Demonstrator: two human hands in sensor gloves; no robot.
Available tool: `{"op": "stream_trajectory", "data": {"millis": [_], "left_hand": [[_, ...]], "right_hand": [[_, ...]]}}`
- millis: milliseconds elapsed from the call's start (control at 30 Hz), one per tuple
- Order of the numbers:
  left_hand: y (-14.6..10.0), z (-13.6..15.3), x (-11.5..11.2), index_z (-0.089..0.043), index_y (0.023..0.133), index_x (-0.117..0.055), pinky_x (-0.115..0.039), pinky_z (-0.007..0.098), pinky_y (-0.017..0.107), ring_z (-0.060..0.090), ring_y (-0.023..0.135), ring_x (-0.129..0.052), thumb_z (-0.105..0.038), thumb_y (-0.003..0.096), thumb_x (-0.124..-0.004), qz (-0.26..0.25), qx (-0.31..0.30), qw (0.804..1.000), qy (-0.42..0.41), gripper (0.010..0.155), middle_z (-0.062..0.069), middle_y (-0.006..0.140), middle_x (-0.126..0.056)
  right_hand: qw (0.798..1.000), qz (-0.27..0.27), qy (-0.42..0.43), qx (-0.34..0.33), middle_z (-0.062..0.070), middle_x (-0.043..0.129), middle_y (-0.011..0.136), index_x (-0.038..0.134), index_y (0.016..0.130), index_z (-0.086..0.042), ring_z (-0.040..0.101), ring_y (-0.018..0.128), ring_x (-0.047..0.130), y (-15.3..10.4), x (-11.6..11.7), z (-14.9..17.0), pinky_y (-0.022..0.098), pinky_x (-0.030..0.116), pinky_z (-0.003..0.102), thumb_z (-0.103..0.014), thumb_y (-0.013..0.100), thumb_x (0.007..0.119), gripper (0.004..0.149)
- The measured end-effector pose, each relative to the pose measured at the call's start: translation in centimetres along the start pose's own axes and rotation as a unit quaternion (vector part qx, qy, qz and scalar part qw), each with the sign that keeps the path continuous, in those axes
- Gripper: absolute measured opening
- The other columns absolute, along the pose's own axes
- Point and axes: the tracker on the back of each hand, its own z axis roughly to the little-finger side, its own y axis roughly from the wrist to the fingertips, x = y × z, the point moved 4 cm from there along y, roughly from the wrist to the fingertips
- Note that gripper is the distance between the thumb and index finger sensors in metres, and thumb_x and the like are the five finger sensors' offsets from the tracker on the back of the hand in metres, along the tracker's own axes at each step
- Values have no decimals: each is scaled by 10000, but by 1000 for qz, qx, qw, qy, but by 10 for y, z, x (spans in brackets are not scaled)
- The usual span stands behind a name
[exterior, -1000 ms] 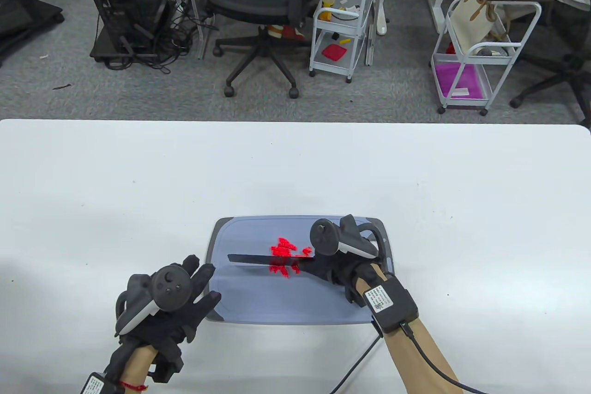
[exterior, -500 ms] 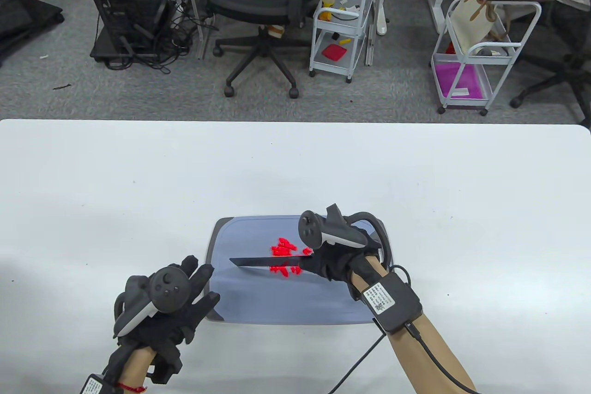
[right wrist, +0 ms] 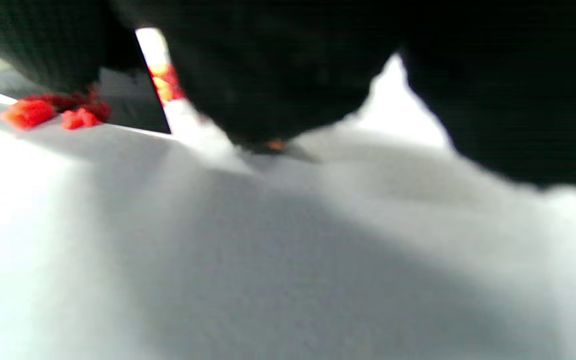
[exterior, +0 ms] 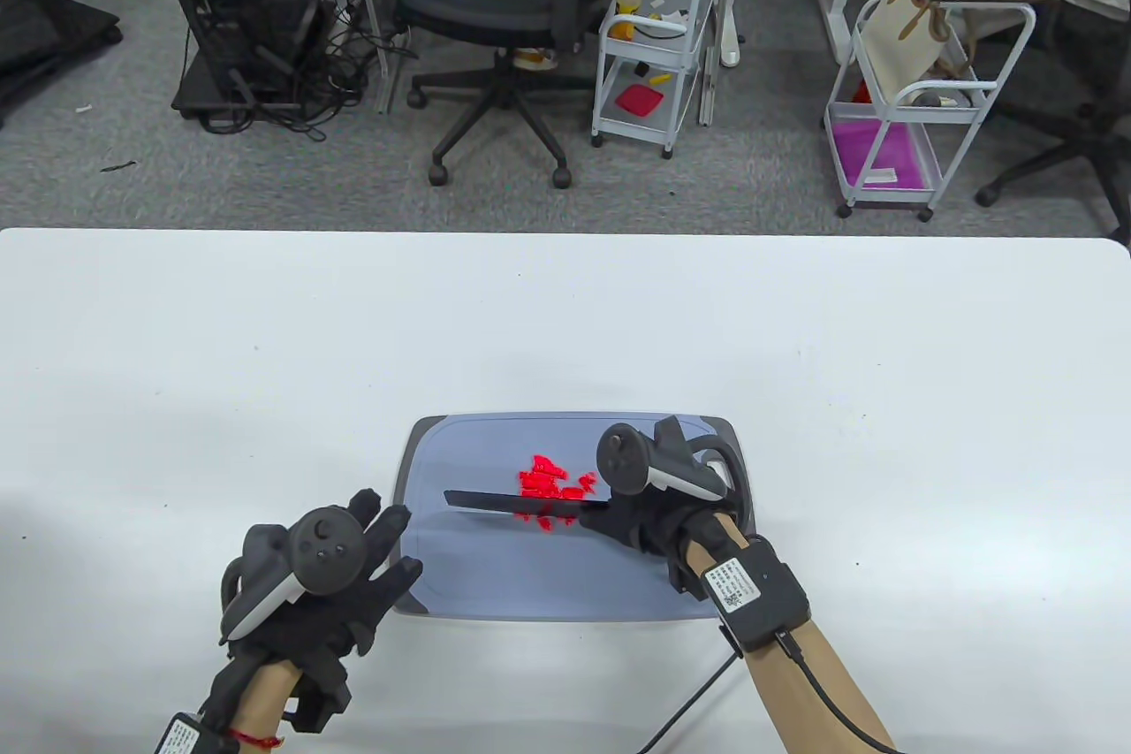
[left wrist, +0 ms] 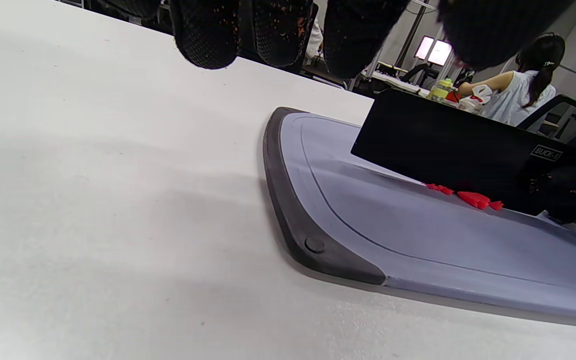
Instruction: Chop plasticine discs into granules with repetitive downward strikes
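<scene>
Red plasticine pieces point(exterior: 552, 489) lie chopped in a small heap on the grey cutting board point(exterior: 495, 577). My right hand point(exterior: 645, 524) grips the handle of a black cleaver point(exterior: 512, 504), whose blade lies across the heap, edge down on the pieces. In the left wrist view the blade point(left wrist: 448, 150) stands on the board point(left wrist: 418, 240) with red bits point(left wrist: 473, 199) at its edge. My left hand point(exterior: 371, 559) rests open with fingers spread at the board's near left corner. The right wrist view is blurred, with red pieces point(right wrist: 53, 112) at its left.
The board sits near the front middle of a white table point(exterior: 265, 347). Beyond the far edge stand an office chair point(exterior: 495, 20), white carts point(exterior: 649, 38) and a computer tower point(exterior: 239, 3).
The cleaver rose a little half a second ago and has come back down onto the red pieces. My right hand dropped with it. My left hand has not moved.
</scene>
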Motion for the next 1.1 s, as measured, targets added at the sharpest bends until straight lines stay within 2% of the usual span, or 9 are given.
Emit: {"op": "stream_trajectory", "data": {"millis": [133,300,367,433,633,733,900,1033,1100], "left_hand": [[-2,0,0,-370,1131,-625,-447,693,759,477,1121,-601,-678,482,-593,-1,0,1000,3,719,49,1288,-513],[-4,5,6,-372,1131,-626,-439,695,759,481,1122,-589,-676,481,-596,-16,2,1000,-6,718,50,1289,-509],[-3,6,7,-368,1132,-626,-438,695,759,483,1124,-582,-676,482,-596,-17,2,1000,-8,720,56,1291,-498],[-4,5,8,-365,1138,-612,-437,686,764,479,1129,-564,-676,481,-597,-25,2,1000,-8,727,61,1299,-443],[-4,3,10,-370,1133,-613,-435,664,777,434,1149,-560,-674,480,-599,-37,-6,999,-11,721,30,1298,-455],[-2,3,8,-364,1137,-605,-434,661,780,420,1154,-560,-674,480,-600,-35,-4,999,-8,727,25,1297,-464],[0,6,8,-360,1137,-603,-435,657,780,412,1155,-562,-673,479,-600,-36,0,999,-9,729,22,1295,-475],[1,5,8,-367,1134,-607,-437,659,779,412,1155,-566,-674,479,-599,-33,2,999,-12,724,21,1294,-479],[1,5,6,-368,1134,-607,-439,660,779,417,1153,-568,-676,479,-598,-30,3,1000,-7,725,22,1293,-481]], "right_hand": [[999,-27,-44,15,-48,1003,119,1007,523,-75,306,-40,1067,0,-16,-9,119,867,556,-717,329,823,696],[997,1,-73,20,-55,1009,139,1008,553,-78,300,-36,1060,-15,-39,-14,118,861,546,-700,373,806,678],[999,-11,-40,27,-55,1014,159,1003,580,-73,295,-33,1055,-24,-44,-7,116,857,542,-709,394,771,702],[999,-1,-19,33,-56,1015,160,1004,583,-75,291,-35,1054,-34,-48,3,112,858,539,-717,392,763,711],[997,21,52,59,-51,1020,179,998,610,-72,292,-26,1056,-62,-55,37,115,856,540,-717,394,745,726],[990,18,123,71,-54,1021,183,997,612,-74,287,-25,1056,-75,-53,59,112,858,535,-722,395,729,735],[969,43,228,83,-52,1026,205,989,636,-73,283,-15,1059,-95,-48,86,112,859,531,-716,404,717,736],[951,59,286,104,-52,1030,244,973,687,-79,269,-12,1062,-100,-31,96,106,860,523,-689,426,727,707],[943,79,289,141,-45,1035,274,967,709,-82,264,-5,1063,-98,-21,98,103,859,519,-663,435,740,682]]}}
